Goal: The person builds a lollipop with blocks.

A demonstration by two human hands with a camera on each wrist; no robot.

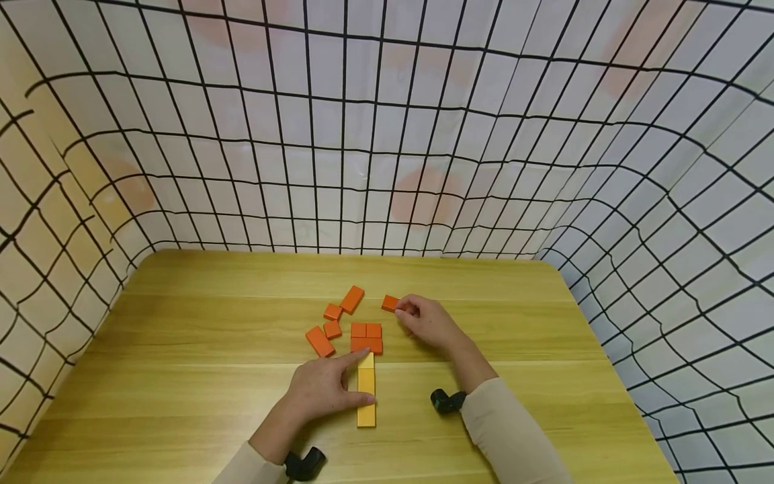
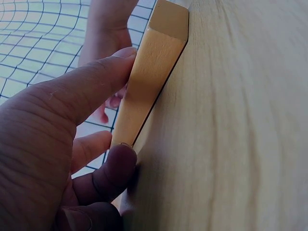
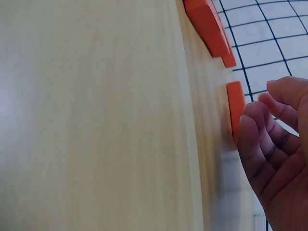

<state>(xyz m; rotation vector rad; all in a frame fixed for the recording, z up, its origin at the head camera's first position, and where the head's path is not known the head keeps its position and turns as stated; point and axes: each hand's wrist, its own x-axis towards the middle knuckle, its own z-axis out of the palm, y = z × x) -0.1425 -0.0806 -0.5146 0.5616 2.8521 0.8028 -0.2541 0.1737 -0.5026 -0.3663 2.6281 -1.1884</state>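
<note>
Left fingers (image 1: pixel 353 358), yellow blocks (image 1: pixel 366 380) touching them

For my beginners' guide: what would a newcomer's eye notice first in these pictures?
The orange block square near the middle of the tabletop probably draws the eye first, with a yellow block column on its near side. Next come the left grip, touching that column, and the right grip at a lone orange block farther right. A gridded backdrop rises behind.
</note>
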